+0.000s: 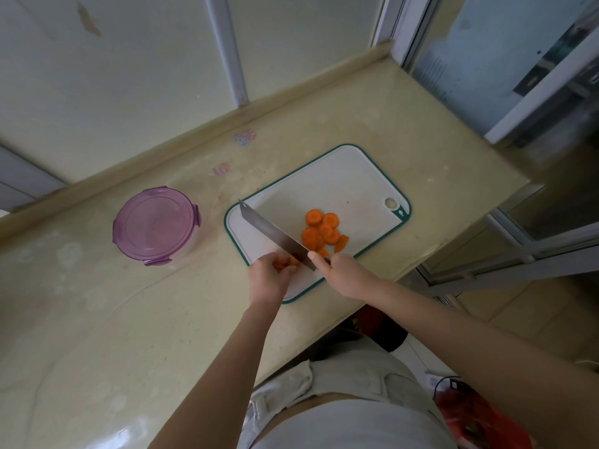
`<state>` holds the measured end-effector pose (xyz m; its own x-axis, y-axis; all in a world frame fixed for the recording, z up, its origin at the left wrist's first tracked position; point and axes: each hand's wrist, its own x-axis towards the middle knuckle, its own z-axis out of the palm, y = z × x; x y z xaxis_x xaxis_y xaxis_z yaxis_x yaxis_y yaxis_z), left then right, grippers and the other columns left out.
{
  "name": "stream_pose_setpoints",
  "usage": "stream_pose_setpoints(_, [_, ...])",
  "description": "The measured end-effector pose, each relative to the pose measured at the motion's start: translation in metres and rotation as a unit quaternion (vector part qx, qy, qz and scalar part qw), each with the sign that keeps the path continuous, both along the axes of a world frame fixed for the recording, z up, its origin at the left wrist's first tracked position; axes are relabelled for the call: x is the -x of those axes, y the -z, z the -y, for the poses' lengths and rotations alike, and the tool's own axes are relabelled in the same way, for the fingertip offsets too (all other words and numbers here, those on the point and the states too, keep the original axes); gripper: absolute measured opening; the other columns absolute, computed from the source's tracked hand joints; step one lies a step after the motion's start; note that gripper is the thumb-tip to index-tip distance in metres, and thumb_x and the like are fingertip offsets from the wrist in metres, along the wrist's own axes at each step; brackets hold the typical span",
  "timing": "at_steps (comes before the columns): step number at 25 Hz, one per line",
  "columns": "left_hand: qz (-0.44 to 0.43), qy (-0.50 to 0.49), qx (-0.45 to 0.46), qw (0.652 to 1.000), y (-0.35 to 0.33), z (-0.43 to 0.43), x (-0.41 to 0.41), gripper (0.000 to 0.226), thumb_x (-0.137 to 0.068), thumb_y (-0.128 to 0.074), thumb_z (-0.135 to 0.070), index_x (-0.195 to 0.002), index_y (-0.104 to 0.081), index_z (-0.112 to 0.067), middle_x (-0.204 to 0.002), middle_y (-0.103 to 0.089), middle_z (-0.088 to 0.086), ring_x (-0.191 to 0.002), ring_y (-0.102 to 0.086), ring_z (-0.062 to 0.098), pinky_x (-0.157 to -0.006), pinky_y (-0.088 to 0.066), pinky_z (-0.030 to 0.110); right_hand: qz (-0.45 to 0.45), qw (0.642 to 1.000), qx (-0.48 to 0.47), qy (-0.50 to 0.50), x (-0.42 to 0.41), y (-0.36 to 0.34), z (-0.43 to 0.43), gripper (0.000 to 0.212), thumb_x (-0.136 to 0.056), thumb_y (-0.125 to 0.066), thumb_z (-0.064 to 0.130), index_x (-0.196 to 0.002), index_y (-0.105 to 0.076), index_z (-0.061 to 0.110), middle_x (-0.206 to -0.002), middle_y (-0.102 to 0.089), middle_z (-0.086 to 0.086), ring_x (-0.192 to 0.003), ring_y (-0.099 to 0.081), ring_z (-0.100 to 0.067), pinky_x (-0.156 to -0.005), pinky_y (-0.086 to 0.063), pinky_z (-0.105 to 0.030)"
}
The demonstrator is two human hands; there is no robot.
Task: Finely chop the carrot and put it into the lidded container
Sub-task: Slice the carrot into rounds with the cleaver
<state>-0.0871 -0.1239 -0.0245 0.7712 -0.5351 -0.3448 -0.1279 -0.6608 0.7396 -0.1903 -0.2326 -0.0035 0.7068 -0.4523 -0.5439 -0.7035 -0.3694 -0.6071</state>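
Two bare hands meet at the near corner of a white plastic cutting board with a teal rim. The left hand has its fingers curled over a short orange carrot stub, pinning it to the board. The right hand is wrapped round the handle of a broad steel knife, with one finger resting up by the blade's heel. The blade passes between the two hands and runs away from them to the left, its heel right against the stub and the left fingertips. Just beyond the right hand, on the blade's right side, a heap of round orange carrot slices lies on the board, several overlapping. Well to the left of the left hand, off the board, a round clear container stands on the pale beige stone desk with its translucent purple clip lid on.
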Motion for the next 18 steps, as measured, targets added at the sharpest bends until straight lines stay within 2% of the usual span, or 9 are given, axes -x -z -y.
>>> stream_pose_setpoints(3, [0.000, -0.003, 0.010, 1.000, 0.001, -0.002, 0.002, 0.010, -0.082, -0.068, -0.013, -0.081, -0.064, -0.021, -0.078, -0.063, -0.008, -0.075, -0.057, 0.007, -0.061, -0.038, 0.005, -0.003, 0.999, -0.007, 0.036, 0.000, 0.003, 0.008, 0.063, -0.098, -0.031, 0.052, -0.050, -0.033, 0.012, -0.051, -0.038, -0.004, -0.048, -0.037, -0.014, -0.054, -0.030, -0.027])
stream_pose_setpoints(8, [0.002, -0.014, 0.029, 0.999, 0.005, -0.004, 0.006, 0.005, -0.083, -0.067, -0.013, -0.088, -0.064, -0.014, -0.084, -0.063, -0.002, -0.076, -0.055, 0.008, -0.061, -0.039, 0.006, 0.000, 0.998, 0.002, 0.060, 0.005, 0.007, 0.010, 0.062, -0.096, -0.032, 0.056, -0.052, -0.037, 0.013, -0.055, -0.043, -0.005, -0.054, -0.043, -0.019, -0.062, -0.033, -0.028])
stream_pose_setpoints(13, [-0.005, 0.002, 0.047, 0.999, 0.005, 0.004, 0.006, 0.007, -0.084, -0.065, -0.010, -0.089, -0.064, -0.015, -0.090, -0.064, 0.000, -0.081, -0.057, 0.011, -0.064, -0.038, 0.005, 0.010, 0.999, 0.009, 0.049, 0.010, 0.000, 0.002, 0.063, -0.097, -0.031, 0.054, -0.051, -0.036, 0.011, -0.051, -0.040, -0.003, -0.048, -0.041, -0.014, -0.051, -0.032, -0.026])
stream_pose_setpoints(18, [-0.006, -0.011, 0.034, 0.999, 0.009, 0.003, 0.007, 0.015, -0.083, -0.069, -0.017, -0.096, -0.066, -0.011, -0.089, -0.063, 0.000, -0.078, -0.055, 0.009, -0.062, -0.038, 0.006, 0.011, 0.998, 0.003, 0.057, 0.013, -0.002, 0.001, 0.061, -0.097, -0.031, 0.054, -0.054, -0.036, 0.010, -0.052, -0.040, -0.004, -0.050, -0.042, -0.015, -0.053, -0.035, -0.027])
